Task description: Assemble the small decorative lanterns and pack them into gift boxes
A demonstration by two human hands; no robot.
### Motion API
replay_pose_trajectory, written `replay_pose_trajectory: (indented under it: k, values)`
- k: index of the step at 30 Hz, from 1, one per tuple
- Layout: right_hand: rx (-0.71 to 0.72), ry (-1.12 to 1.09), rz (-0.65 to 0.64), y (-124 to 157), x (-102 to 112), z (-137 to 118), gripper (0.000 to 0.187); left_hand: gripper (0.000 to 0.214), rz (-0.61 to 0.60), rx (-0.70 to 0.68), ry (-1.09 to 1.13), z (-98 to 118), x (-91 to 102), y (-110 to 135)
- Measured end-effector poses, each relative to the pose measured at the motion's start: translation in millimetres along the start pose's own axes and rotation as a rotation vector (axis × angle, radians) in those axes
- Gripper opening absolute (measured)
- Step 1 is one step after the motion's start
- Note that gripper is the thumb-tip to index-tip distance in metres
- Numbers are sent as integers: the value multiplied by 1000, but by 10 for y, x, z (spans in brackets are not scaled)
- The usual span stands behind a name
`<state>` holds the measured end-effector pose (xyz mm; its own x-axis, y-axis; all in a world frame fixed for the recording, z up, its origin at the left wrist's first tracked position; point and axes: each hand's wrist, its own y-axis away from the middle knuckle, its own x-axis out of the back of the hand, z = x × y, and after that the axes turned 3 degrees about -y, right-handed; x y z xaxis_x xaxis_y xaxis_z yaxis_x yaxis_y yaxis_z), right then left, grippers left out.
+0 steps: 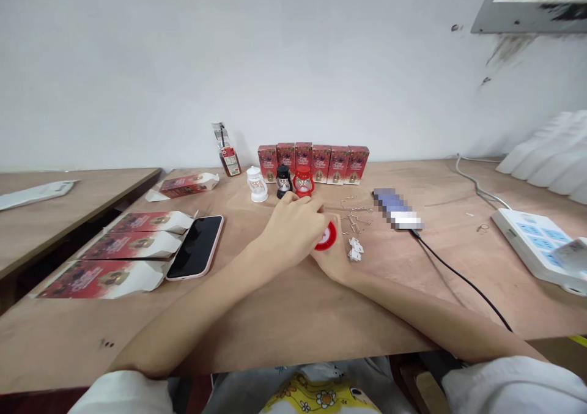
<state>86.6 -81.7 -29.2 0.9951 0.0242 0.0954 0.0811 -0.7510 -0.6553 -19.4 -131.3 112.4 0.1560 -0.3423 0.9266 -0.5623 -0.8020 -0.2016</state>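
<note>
Between my hands is a red round piece (326, 236) with a pale centre, which looks like the base of a small lantern. My right hand (334, 258) grips it from below and the right, fingers mostly hidden. Over its left side, my left hand (296, 225) has its fingers curled and pressed together against it; what the fingertips pinch is hidden. Just beyond stand a white mini lantern (257, 186), a black mini lantern (284, 183) and a red mini lantern (303, 181). Right of my hands lie thin bent wires (353, 219) and small white pieces (354, 250).
Several red printed boxes (331, 164) stand in a row near the wall. Open boxes (132, 244) lie at left beside a black-screened phone (196, 247). A bottle (229, 157) stands at the back. At right are a cabled, blurred device (397, 208) and a power strip (536, 246).
</note>
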Motion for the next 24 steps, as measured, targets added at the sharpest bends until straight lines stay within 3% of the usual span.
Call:
replay_pose_trajectory:
  k: [5, 10, 12, 13, 15, 18, 24]
  values:
    - [1, -6, 10, -5, -7, -10, 42, 15, 146, 56, 187, -67, 38, -6]
    - [-26, -6, 42, -11, -12, -53, 43, 14, 256, 249, 358, -390, -114, -74]
    - [-29, 4, 43, -13, -11, -63, 42, 14, 166, 294, 363, -556, -264, -115]
    - [-26, 9, 48, -14, -10, -64, 42, 15, 65, 286, 360, -626, -352, -136]
    - [-20, 19, 59, -14, -10, -58, 42, 14, -256, 171, 407, -715, -532, -177]
    - [-13, 25, 56, -9, -12, -41, 42, 11, -545, -20, 500, -716, -776, -237]
    - [8, 22, 39, -4, -12, -38, 43, 15, -536, -56, 502, -644, -1020, -296]
